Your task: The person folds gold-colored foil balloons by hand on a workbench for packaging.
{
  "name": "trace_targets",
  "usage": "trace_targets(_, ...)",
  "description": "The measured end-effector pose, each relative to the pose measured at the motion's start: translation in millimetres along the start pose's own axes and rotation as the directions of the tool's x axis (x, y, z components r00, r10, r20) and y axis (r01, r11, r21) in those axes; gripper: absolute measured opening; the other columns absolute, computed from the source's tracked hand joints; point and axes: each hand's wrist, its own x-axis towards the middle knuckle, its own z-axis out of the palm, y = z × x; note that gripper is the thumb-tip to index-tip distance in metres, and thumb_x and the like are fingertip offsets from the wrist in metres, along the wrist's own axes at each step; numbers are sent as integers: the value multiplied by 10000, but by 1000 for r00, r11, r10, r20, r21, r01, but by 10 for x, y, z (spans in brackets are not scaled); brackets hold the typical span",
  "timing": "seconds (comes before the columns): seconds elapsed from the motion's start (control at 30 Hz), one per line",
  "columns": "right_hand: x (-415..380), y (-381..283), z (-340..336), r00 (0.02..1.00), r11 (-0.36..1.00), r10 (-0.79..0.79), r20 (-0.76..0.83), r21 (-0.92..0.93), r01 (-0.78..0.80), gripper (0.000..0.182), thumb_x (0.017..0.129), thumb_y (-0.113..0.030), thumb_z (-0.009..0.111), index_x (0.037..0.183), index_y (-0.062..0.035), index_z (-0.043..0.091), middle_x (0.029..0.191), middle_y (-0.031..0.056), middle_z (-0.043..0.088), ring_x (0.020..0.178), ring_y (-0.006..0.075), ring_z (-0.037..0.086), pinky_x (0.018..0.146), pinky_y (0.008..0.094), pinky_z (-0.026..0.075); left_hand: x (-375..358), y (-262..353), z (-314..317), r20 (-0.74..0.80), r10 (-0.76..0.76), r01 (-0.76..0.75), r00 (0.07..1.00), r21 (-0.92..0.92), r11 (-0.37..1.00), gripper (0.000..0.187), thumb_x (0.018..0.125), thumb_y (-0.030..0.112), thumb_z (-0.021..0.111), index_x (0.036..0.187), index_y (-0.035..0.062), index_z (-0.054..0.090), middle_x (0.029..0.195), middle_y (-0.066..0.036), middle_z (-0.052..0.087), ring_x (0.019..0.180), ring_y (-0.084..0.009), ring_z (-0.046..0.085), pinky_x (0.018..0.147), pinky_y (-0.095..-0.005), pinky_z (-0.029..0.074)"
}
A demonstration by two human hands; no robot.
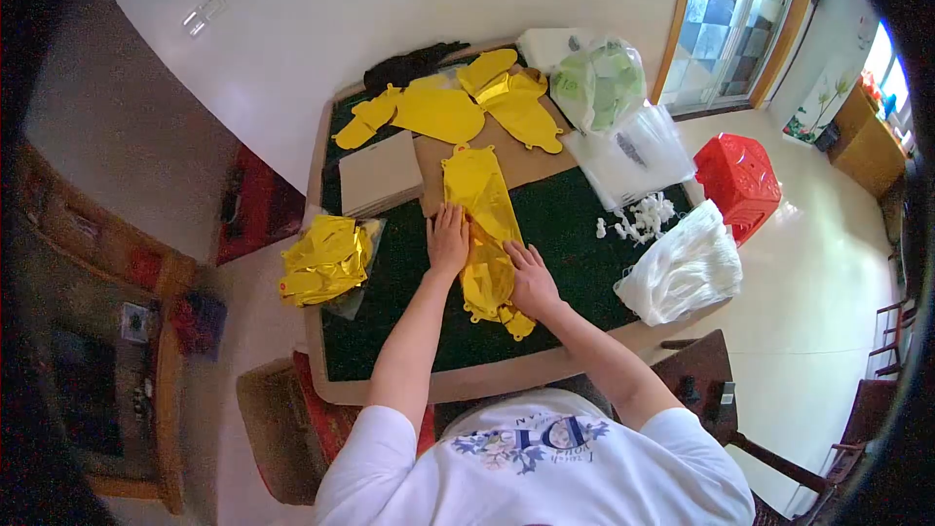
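Observation:
A shiny gold foil balloon (490,197), flat and uninflated with small tabs along its edge, lies lengthwise in front of me on the green table top. My left hand (448,239) rests on its left edge, fingers stretched out and pointing away from me. On the right edge, lower down, lies my right hand (532,280), its fingers also extended and flat against the foil. Creases run through the foil between the two hands. Further back, several flat yellow foil balloons (438,114) are spread out. A pile of crumpled gold foil balloons (326,261) sits at the left edge.
A stack of cardboard sheets (381,173) lies behind my left hand. At the right are clear plastic bags (638,158), small white pieces (647,220) and a bundle of white string (682,268). A red stool (737,180) stands beyond the table's right edge.

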Motion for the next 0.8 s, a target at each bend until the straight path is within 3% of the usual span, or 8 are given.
trace_targets(0.17, 9, -28, -68, 997, 999, 32, 69, -29, -30, 482, 795, -204, 587, 1230, -1, 539, 1446, 138, 353, 1367, 286, 272, 1141, 431, 195, -15, 83, -4, 4, -41, 41, 999, 64, 997, 449, 981, 312, 383, 1373, 96, 422, 1472, -122, 341, 1391, -269, 258, 1114, -507, 196)
trace_targets(0.23, 10, -21, -45, 996, 999, 38, 82, -8, -37, 485, 789, -205, 595, 1227, -3, 544, 1448, 136, 350, 1369, 282, 268, 1142, 428, 195, -13, 111, -47, 97, -79, 74, 992, 55, 996, 489, 989, 345, 357, 1411, 100, 369, 1519, -93, 247, 1417, -238, 188, 1137, -502, 133)
trace_targets(0.3, 10, -5, 22, 1000, 1000, 20, -16, 0, -20, 475, 764, -205, 620, 1190, 0, 573, 1446, 142, 348, 1366, 289, 272, 1140, 437, 201, -19, 134, -66, 90, -80, 76, 993, 49, 996, 493, 984, 352, 369, 1409, 102, 371, 1517, -93, 251, 1415, -238, 192, 1136, -502, 136)
trace_targets(0.63, 46, -93, -147, 998, 1000, 12, 56, 23, -13, 503, 750, -189, 630, 1219, -22, 555, 1457, 155, 331, 1372, 300, 265, 1139, 446, 201, -40, 154, -120, 79, -71, 66, 994, 72, 995, 525, 966, 390, 403, 1400, 96, 379, 1501, -104, 280, 1410, -251, 203, 1133, -492, 154)
trace_targets(0.7, 60, -130, -235, 979, 996, 65, 192, -68, -53, 500, 751, -176, 623, 1229, -44, 555, 1464, 150, 325, 1376, 292, 261, 1140, 440, 196, -48, 177, -156, 65, -84, 81, 994, 48, 996, 503, 965, 369, 418, 1380, 84, 403, 1488, -110, 299, 1397, -260, 229, 1129, -493, 168)
trace_targets(0.77, 31, -22, -30, 992, 996, 33, 123, -87, -22, 491, 747, -168, 629, 1217, -40, 564, 1467, 146, 323, 1377, 286, 260, 1141, 437, 195, -24, 167, -178, 47, -91, 90, 995, 26, 996, 481, 965, 347, 433, 1360, 72, 427, 1475, -116, 318, 1385, -269, 256, 1125, -493, 183)
trace_targets(0.8, 37, -14, -2, 998, 995, 7, 56, -101, -1, 482, 742, -159, 636, 1204, -36, 573, 1470, 142, 320, 1379, 281, 259, 1142, 435, 193, -51, 129, -190, -56, -67, 61, 996, -99, 993, 442, 960, 300, 449, 1331, 59, 455, 1443, -127, 359, 1362, -282, 293, 1121, -494, 197)
